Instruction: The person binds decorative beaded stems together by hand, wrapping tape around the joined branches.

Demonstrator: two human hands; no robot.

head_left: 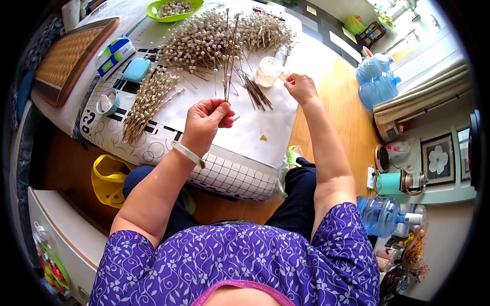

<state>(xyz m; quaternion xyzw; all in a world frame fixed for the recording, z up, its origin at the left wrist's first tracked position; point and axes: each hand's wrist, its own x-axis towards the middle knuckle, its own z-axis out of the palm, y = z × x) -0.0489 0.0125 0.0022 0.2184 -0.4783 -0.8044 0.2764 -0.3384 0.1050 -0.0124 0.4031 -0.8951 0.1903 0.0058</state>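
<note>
1. My left hand [209,120] is raised above the near part of the counter [240,176], forearm reaching forward, thumb and fingers pinching the lower ends of a few thin stems [227,86].
2. My right arm stretches further forward, nearly straight; its hand [301,87] is beside the glass jar [268,73], fingers bent and pinched together on something slim and pale.
3. The stems stand up out of my left grip, over the white sheet [275,115], their long axes running away from me and their tops spreading slightly apart.
4. Between my hands a bundle of brown sticks [256,93] lies slantwise, its near ends towards me and to the right.
5. The stems cross the heap of white buds [196,43], so I can't count them. The jar's contents are hard to make out, and the green bowl [176,18] is cut off at the top.
</note>
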